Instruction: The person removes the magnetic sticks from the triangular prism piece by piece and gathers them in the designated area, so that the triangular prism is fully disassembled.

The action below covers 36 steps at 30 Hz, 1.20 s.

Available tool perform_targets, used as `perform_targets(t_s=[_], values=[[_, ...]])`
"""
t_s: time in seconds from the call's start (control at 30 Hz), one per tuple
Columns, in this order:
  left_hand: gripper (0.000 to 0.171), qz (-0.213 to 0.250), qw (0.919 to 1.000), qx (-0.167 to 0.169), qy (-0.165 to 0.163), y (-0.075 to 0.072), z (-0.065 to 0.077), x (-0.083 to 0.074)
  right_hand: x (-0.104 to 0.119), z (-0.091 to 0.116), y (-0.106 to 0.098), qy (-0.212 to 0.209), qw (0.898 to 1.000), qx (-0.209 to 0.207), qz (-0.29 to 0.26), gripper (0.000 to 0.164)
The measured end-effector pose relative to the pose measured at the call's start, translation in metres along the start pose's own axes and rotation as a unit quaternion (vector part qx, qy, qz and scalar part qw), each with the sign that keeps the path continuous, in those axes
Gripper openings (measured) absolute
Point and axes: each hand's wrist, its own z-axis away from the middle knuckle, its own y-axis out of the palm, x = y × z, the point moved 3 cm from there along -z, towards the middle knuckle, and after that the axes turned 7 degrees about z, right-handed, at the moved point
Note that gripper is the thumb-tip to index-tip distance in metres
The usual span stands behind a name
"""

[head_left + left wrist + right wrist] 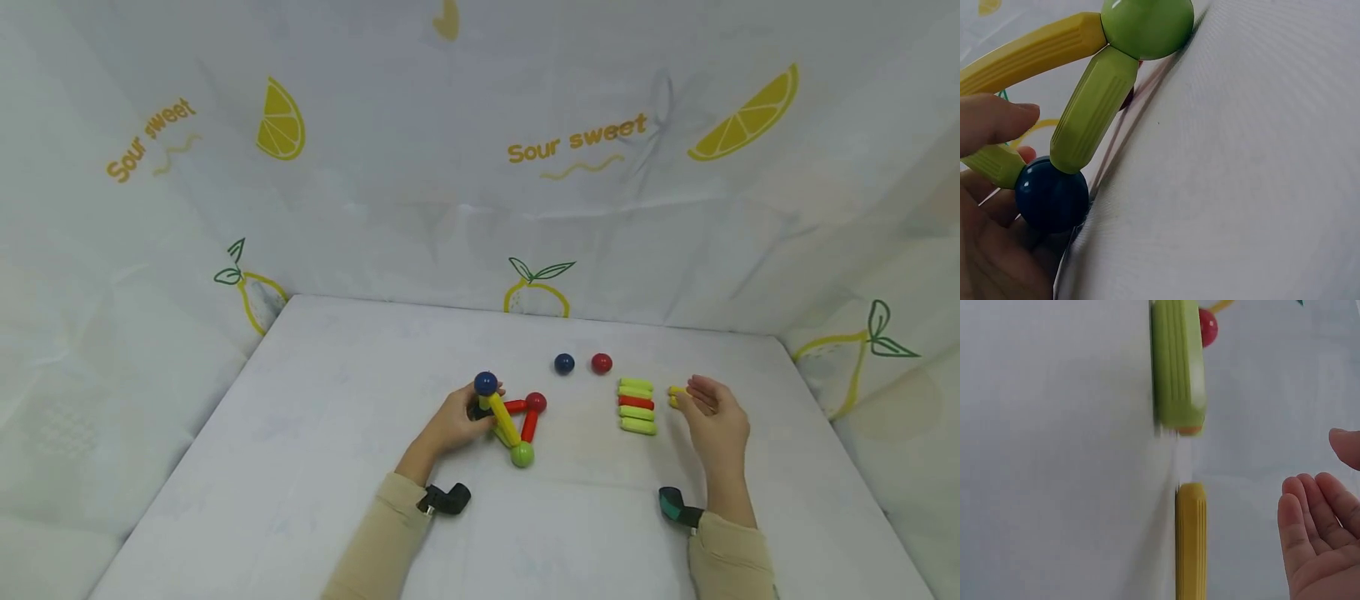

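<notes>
My left hand (pixel 453 423) grips a frame of magnetic building rods and balls at its left corner. A blue ball (pixel 486 383) tops this frame, and a yellow rod (pixel 504 419) slopes from it to a green ball (pixel 522 454). A red ball (pixel 536 402) joins two red rods at the right. In the left wrist view, thumb and fingers lie around a green rod (pixel 991 165) above a lower blue ball (pixel 1052 195). With fingers extended and nothing between them, my right hand (pixel 718 423) hovers beside loose yellow rods (pixel 677 396), partly hiding them.
Left of the right hand lies a column of green rods (pixel 637 426) with one red rod (pixel 636 402) among them. Behind are a loose blue ball (pixel 564 363) and a loose red ball (pixel 602 363). The white table (pixel 300 433) meets a lemon-print cloth (pixel 405 225) at the back.
</notes>
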Motion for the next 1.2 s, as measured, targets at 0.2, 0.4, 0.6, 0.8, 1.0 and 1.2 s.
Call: perform_targets(t_s=[0.2,0.4,0.6,0.8,1.0,1.2], values=[[0.046,-0.006,0.9993,-0.019,-0.031,0.005,-0.001,-0.002,0.021,0.009,0.035,-0.071,0.994,0.078,-0.022,0.048],[0.039,0.013,0.9978,-0.042,-0.050,0.007,-0.003,-0.001,0.076,0.037,0.060,-0.098,0.975,0.189,-0.057,0.043],[0.033,0.020,0.9961,-0.072,-0.047,0.011,-0.008,0.001,0.092,0.047,0.097,-0.093,0.947,0.300,-0.061,0.043],[0.031,0.019,0.9940,-0.089,-0.060,0.015,-0.010,-0.001,0.094,0.054,0.121,-0.066,0.936,0.344,-0.036,0.045],[0.028,0.006,0.9926,-0.101,-0.066,0.015,-0.011,-0.002,0.096,0.061,0.134,-0.037,0.943,0.331,-0.012,0.039],[0.024,-0.002,0.9914,-0.103,-0.081,0.015,-0.010,0.000,0.095,0.064,0.139,-0.049,0.954,0.297,0.003,0.035]])
